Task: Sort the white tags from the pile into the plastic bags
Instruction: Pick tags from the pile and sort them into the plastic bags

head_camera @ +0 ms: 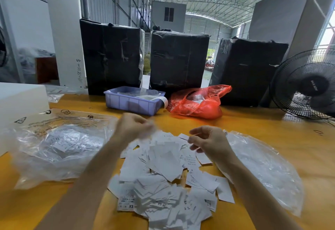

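A heap of white printed paper tags [163,180] lies lower centre on the yellow wooden counter [262,126], between two clear crinkled plastic bags [59,150]. The blurred left hand [133,126] has curled fingers; whether its grip holds anything I cannot tell. The right hand [208,140] has its grip pinched on one thin white tag [183,136].

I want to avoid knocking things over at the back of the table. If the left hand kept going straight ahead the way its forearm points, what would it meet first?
Probably the purple tray, the nearest thing beyond the left hand, though depth is hard to judge.

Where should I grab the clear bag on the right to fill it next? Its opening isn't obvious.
Likely the far edge of the clear bag, near the right hand. It lies flat and limp, so pinch one layer with the fingers from above; the mouth itself I cannot tell.
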Tool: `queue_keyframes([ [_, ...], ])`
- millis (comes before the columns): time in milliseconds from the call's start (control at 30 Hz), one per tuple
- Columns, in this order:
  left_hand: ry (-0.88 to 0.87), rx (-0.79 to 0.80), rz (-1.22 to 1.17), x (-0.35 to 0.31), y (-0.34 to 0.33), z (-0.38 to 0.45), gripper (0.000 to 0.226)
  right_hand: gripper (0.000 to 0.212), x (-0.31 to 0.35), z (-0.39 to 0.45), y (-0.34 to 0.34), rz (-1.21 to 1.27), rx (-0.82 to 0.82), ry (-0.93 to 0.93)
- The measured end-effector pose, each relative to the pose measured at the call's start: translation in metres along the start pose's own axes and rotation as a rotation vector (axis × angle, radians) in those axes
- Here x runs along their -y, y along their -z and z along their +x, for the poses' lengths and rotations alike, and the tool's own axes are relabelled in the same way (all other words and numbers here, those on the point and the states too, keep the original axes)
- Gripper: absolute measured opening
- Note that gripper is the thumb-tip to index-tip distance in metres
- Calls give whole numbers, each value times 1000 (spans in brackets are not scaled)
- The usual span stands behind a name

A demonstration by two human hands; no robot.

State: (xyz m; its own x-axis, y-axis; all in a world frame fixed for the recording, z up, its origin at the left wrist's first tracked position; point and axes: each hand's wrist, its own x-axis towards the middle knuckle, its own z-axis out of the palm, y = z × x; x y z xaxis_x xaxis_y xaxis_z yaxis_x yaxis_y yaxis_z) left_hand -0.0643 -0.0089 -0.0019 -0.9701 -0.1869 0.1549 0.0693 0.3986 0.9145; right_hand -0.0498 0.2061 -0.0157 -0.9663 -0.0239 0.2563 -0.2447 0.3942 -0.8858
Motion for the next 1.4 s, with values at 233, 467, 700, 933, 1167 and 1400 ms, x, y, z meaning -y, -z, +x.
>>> queue_keyframes([
  [233,205,-498,628,63,91,24,15,25,-36,19,81,-914,-142,-213],
  [467,293,-514,920,60,71,27,31,38,-73,13,89,-1026,-75,-437],
  [700,-96,-399,761,22,28,23,43,12,-75,16,91,-984,-227,-396],
  [933,-279,-73,600,10,-29,7,39,31,-47,18,95,-1031,-207,-311],
  [1167,-222,326,-100,-17,-63,-26,46,10,11,2,63,56,-45,-68],
  [1400,87,518,-455,-21,-66,-33,39,7,16,-6,24,244,90,-113],
])
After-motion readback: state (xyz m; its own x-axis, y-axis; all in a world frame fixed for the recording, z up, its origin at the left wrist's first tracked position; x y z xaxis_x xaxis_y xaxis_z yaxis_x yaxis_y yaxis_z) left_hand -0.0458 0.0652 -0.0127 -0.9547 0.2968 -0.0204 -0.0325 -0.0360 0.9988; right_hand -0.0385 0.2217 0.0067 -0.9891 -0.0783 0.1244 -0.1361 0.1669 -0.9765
